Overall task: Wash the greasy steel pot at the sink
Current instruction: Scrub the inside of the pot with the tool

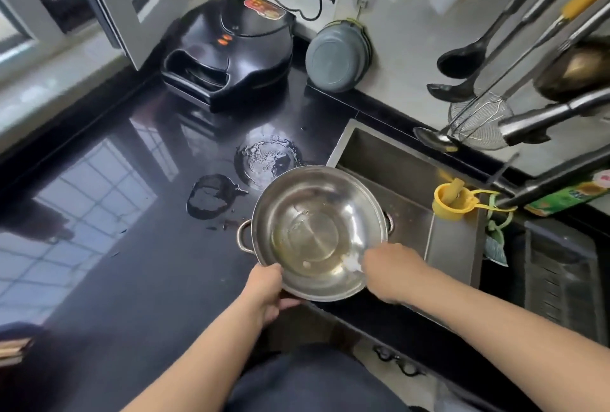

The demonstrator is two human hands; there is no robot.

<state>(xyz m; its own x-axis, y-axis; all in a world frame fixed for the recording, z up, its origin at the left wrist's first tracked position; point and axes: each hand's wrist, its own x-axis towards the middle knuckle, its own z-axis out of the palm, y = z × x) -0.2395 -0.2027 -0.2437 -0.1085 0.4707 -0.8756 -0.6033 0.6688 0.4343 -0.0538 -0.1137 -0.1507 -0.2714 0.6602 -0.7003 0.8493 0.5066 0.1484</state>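
Observation:
A shiny steel pot (310,213) with two small loop handles is held partly over the left edge of the steel sink (389,160), tilted toward me. Greasy, yellowish liquid pools in its bottom. My left hand (267,289) grips the pot's near rim from below. My right hand (391,271) reaches inside the pot at its near right wall, pressing a small white wad (352,263) against the metal. What the wad is made of I cannot tell.
The black glossy counter (115,246) has water puddles (267,157) left of the sink. A black electric griddle (231,48) stands at the back. Ladles and a wire skimmer (478,117) hang at the right; a yellow holder (452,200) sits on the sink's right rim.

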